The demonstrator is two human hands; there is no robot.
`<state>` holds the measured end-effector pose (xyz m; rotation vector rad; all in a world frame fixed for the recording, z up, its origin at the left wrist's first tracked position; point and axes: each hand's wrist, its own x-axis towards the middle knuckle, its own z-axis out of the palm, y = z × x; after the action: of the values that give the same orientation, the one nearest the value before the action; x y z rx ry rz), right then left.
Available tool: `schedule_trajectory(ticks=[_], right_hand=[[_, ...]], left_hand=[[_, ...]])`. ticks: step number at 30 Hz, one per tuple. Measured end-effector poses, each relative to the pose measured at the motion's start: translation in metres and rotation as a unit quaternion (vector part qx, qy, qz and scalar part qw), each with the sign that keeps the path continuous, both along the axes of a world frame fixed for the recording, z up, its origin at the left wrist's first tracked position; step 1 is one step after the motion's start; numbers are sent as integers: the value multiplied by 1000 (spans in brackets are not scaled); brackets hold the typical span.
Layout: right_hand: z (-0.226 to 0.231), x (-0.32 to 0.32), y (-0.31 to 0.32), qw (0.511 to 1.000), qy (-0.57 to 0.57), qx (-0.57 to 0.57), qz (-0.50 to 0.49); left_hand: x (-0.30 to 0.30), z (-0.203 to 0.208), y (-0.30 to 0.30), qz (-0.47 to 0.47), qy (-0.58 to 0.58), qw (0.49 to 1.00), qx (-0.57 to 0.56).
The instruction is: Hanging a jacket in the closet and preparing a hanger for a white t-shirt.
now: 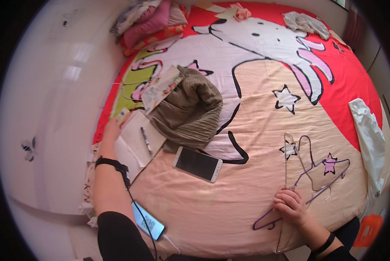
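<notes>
On the left, my left hand [111,129] reaches along the edge of an open notebook [131,150], right beside a small yellow-and-white packet [122,115]. Its fingers are too indistinct to show whether they grip the packet or only touch it. A dark pen [146,140] lies across the notebook page. My right hand [289,206] is closed around wire clothes hangers [313,170], one purple and at least one greyish, flat on the bed at the lower right. Part of the wires is hidden under those fingers.
A crumpled olive-brown garment [188,113] lies beside a printed booklet [160,90] and a dark-screened phone [198,164]. A lit phone [148,221] with a white cable is near my left forearm. Folded bedding [153,26] sits far left; white cloth [366,139] lies right.
</notes>
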<state>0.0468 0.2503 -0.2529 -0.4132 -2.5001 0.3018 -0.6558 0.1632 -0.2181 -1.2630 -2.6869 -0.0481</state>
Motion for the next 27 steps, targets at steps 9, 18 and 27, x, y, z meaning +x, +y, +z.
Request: schedule_trajectory(ticks=[9, 18, 27], right_hand=[[-67, -35, 27, 1000, 2, 14, -1], [15, -14, 13, 999, -26, -17, -10], [127, 74, -39, 999, 36, 15, 6]], left_hand=[[-62, -68, 58, 158, 32, 986, -39], [53, 67, 53, -18, 158, 969, 186], [344, 301, -1, -60, -491, 764, 415]])
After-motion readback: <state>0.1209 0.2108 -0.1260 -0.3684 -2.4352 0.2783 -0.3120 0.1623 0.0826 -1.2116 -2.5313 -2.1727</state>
